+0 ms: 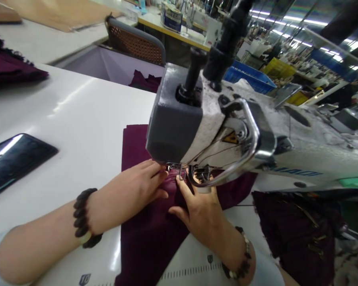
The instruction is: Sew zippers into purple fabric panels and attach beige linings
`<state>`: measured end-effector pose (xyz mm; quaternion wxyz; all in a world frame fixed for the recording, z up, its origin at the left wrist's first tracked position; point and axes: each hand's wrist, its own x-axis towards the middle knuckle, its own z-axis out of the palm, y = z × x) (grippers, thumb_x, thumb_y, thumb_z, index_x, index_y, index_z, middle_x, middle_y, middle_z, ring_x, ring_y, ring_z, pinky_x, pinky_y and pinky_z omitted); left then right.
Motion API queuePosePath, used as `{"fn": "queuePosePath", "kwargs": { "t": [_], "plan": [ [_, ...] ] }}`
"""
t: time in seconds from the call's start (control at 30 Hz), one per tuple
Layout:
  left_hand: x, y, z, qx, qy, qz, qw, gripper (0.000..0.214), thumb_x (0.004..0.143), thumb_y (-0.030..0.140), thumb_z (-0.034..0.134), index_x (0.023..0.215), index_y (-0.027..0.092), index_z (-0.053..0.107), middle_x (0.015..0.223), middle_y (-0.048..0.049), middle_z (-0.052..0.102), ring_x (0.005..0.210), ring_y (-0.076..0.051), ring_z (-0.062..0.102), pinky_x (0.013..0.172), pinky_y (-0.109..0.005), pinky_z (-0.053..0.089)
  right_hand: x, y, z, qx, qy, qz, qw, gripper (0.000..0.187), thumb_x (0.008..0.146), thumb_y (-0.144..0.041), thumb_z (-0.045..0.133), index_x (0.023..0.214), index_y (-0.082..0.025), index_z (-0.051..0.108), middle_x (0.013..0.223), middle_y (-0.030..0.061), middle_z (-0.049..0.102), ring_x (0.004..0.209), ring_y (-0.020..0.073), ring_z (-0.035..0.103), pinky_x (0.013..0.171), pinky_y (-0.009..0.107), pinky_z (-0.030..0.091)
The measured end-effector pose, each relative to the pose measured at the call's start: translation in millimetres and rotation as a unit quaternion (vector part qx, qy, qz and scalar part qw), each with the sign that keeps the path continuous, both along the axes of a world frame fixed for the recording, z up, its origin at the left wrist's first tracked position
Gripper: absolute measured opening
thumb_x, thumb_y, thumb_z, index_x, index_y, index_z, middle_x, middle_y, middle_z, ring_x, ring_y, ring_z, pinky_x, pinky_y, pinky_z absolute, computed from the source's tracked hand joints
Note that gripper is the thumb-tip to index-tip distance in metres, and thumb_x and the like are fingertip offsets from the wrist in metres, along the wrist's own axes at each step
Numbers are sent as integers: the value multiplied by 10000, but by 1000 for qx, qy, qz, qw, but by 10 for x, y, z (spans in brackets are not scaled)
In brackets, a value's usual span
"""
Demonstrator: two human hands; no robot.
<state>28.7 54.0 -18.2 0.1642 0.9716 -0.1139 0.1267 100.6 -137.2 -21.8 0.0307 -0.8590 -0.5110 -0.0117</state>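
Note:
A maroon fabric piece lies on the white sewing table and runs under the head of a grey sewing machine. My left hand rests flat on the fabric, fingers stretched toward the presser foot. My right hand presses the fabric just right of it, fingers extended to the needle area. Both wrists wear dark bead bracelets. The needle itself is hidden by the machine head.
A black phone lies at the table's left. Folded maroon cloth sits at the far left. More dark fabric hangs at the right. A brown chair back, blue crate and other workstations stand behind.

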Motion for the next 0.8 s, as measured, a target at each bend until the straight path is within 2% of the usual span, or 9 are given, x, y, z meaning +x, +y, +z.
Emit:
{"fn": "queuePosePath", "kwargs": {
  "t": [0.13,0.27,0.4,0.5,0.63,0.8],
  "plan": [
    [-59,-130,-71,24,55,15,998,530,767,426,652,1182,130,505,1205,-161,534,1168,-291,475,1015,-446,372,5,-21,-25,-10,4,2,1000,634,860,-576,395,1334,-155,398,1358,150,409,1280,308,309,982,551,301],
    [-58,-166,-92,70,77,45,994,690,693,453,716,1229,100,465,1267,-202,489,1232,-334,410,1029,-474,343,-11,13,-23,-13,-9,-7,1000,588,877,-542,406,1324,-161,412,1327,151,450,1263,317,332,948,566,320],
    [-41,-160,-6,115,86,33,989,690,676,432,737,1199,54,491,1242,-226,506,1197,-336,446,1013,-445,370,-24,40,-18,-11,-27,-19,999,580,869,-510,463,1327,-157,411,1311,165,462,1239,334,359,921,560,349],
    [-38,-155,29,109,92,28,989,619,715,399,712,1192,69,498,1199,-198,542,1158,-308,486,1007,-403,382,-38,51,-12,-15,-30,-21,999,615,852,-521,486,1330,-143,407,1306,176,464,1235,335,365,909,556,362],
    [-29,-131,-11,87,86,22,992,499,801,364,626,1211,113,490,1194,-146,552,1178,-275,475,1059,-398,315,-74,78,-2,-19,-28,-34,999,695,796,-569,533,1319,-125,420,1293,193,470,1212,346,385,911,564,356],
    [10,-83,-23,65,63,-5,996,622,778,480,612,1212,57,476,1242,-188,514,1240,-279,409,1073,-392,298,-98,99,11,-6,-30,-45,999,653,775,-581,550,1254,-139,500,1292,190,471,1196,349,400,930,552,348]
  ]
}}
